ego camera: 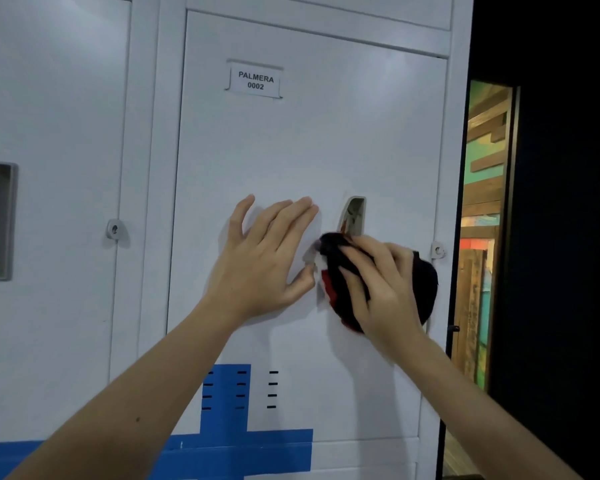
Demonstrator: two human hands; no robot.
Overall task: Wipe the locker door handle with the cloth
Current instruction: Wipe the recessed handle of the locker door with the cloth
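Cloth (pixel 340 271) pressed on handle (pixel 354 216); right hand (pixel 381 285) gripping

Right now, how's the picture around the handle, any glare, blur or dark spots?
Head view: the label reads sharp, while the cloth under the right hand looks smeared. Head view: soft glare patches sit high on the locker door, and the left hand casts a faint shadow on it. Head view: the handle recess is shaded, and the far right is nearly black.
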